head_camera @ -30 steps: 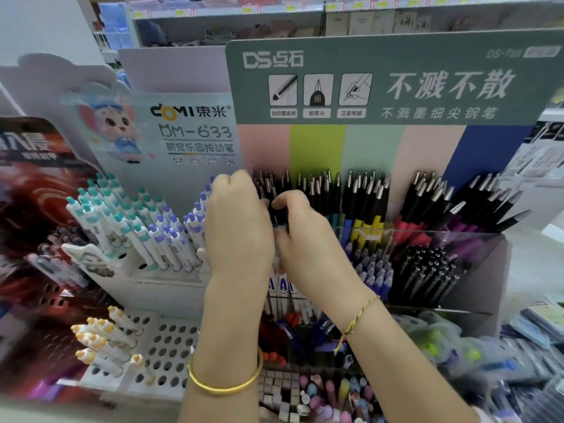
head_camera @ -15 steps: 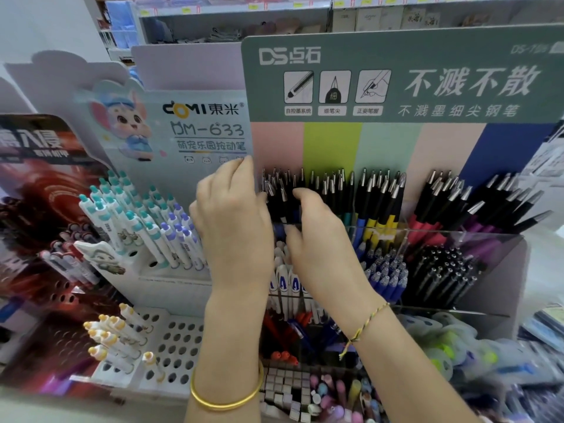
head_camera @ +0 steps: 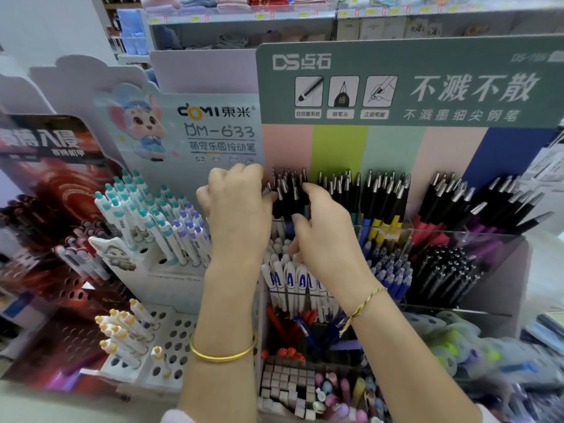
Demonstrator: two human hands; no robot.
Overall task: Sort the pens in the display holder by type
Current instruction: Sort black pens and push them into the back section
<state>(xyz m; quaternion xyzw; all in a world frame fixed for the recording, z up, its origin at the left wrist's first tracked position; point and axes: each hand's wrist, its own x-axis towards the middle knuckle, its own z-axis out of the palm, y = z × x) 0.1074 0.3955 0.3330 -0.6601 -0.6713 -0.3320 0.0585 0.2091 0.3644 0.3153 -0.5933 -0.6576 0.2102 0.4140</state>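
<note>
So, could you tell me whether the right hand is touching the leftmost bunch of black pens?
Touching. The head view shows the right hand gripping the leftmost black pens between thumb and fingertips.

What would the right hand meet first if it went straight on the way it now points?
The black pens. The right hand points up and leftward, and its fingers curl round that bunch. Past them it would probably reach the left hand, though depth is unclear.
</note>
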